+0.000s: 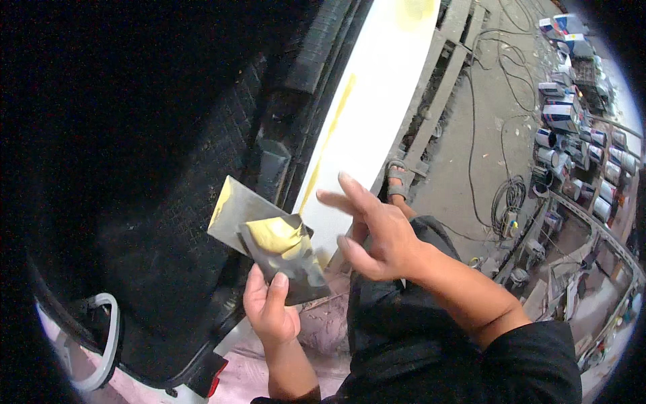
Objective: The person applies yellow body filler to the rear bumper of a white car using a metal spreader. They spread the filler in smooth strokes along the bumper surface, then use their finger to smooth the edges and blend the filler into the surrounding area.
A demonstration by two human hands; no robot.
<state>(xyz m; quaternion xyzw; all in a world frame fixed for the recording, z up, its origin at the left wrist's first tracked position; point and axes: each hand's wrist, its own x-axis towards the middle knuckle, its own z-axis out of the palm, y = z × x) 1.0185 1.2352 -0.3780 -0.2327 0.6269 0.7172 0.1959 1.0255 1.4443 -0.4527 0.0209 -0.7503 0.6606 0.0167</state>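
1. From my remote seat, I see the left hand (272, 313) pinching the near edge of a dark flat plate (306, 283), thumb on top; the fingers underneath are mostly hidden from me.
2. A mound of yellow putty (272, 234) sits on that plate, toward its far left part, with paler smears on the surface around it.
3. A grey flat spreader (243, 214) juts out to the left beneath the plate, its outer edge coated in yellow; I cannot tell how the fingers hold it.
4. To the right, I have the right hand (387, 239) with its fingers spread and thumb apart, just beside the plate and over the near end of a long white panel (370, 114).
5. The panel stretches away to the far side, with a thin yellow streak (333, 131) along its left edge and a yellow patch (414, 10) at its far end.
6. Left of it I see a black textured surface (168, 269), with a grey curved bar (111, 337) at the near left.
7. On the right, a sandalled foot (398, 178) stands beside wooden slats (437, 101).
8. Farther right lie coiled cable (509, 202) and many cans (562, 111).
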